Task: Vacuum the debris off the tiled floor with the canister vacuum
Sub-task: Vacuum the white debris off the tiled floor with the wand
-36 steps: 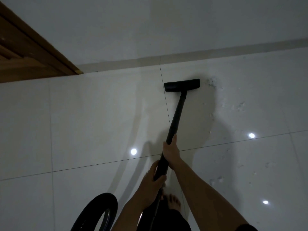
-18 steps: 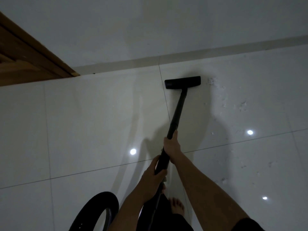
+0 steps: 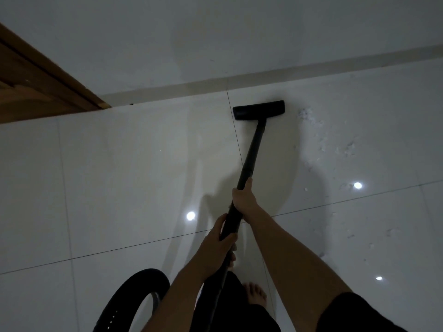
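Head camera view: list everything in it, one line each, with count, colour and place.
Floor head: one, black, on the tiles near the far wall.
Wand: one, black, running from the floor head back to the hands.
Hose: one loop, black, bottom left.
Debris: many scattered bits, whitish, right of the floor head.
Tiled floor: glossy white, dark grout lines, three bright light reflections.
Wall: white, with a pale skirting strip at its base.
Door frame: one, brown wood, upper left.
Right hand: gripping the wand, further forward.
Left hand: gripping the wand, nearer the body.
Bare foot: one visible, bottom centre.
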The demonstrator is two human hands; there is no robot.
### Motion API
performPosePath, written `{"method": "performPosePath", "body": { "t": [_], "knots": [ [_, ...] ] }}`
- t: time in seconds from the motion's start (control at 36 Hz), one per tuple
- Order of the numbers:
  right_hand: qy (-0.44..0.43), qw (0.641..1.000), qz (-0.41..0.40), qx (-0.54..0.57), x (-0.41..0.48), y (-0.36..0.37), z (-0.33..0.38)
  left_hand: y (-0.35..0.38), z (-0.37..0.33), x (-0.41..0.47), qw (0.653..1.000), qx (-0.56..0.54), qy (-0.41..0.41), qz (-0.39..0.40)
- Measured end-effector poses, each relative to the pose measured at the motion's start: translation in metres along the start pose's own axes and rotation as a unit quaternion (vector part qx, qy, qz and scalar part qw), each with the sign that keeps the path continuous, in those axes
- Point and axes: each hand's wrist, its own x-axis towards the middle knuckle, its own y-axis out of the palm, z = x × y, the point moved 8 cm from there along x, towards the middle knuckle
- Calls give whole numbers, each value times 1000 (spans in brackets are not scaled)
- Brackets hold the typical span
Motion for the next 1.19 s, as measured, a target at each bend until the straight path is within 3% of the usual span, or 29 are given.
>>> {"method": "performPosePath", "body": {
  "t": [0.36,0.69,1.19],
  "knots": [
    [21,1000,15,-12,-21,-16,-44,36,33,-25,1000,-11,5,5],
    [21,999,32,-1,-45,-40,-100,86,72,-48,1000,-11,4,-26],
    [-1,995,71,-69,-71,-93,-163,164,119,-71,995,-19,11,-93]
  ]
}}
